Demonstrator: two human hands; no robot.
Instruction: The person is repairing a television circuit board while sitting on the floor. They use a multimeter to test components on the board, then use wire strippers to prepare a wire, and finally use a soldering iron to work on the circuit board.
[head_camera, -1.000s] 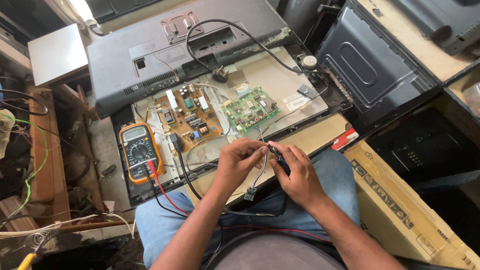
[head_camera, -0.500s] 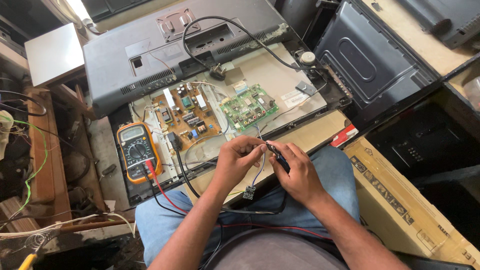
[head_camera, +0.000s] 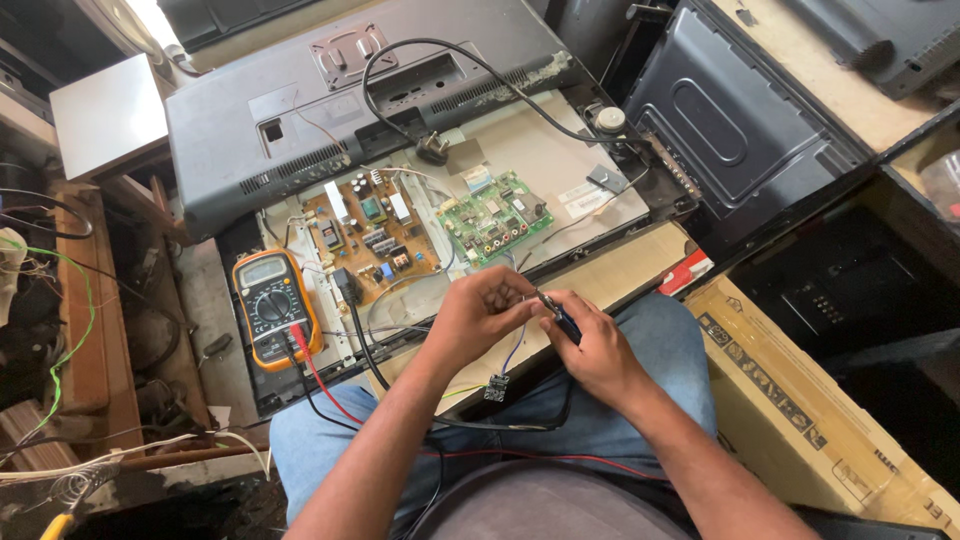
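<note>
Opened television chassis (head_camera: 560, 170), back cover off, as landmark. On its near left edge lies the orange multimeter (head_camera: 272, 305); inside it sits the green circuit board (head_camera: 495, 215). Just below its near edge, your left hand (head_camera: 480, 315) pinches thin wires (head_camera: 515, 345), while your right hand (head_camera: 595, 345) closes around a dark-handled tool (head_camera: 562, 320); a small connector (head_camera: 496, 387) dangles beneath.

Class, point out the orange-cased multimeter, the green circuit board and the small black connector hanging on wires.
Orange-cased multimeter (head_camera: 274, 308), head view, dial.
Green circuit board (head_camera: 495, 220), head view, centre.
Small black connector (head_camera: 496, 387), head view, body.
</note>
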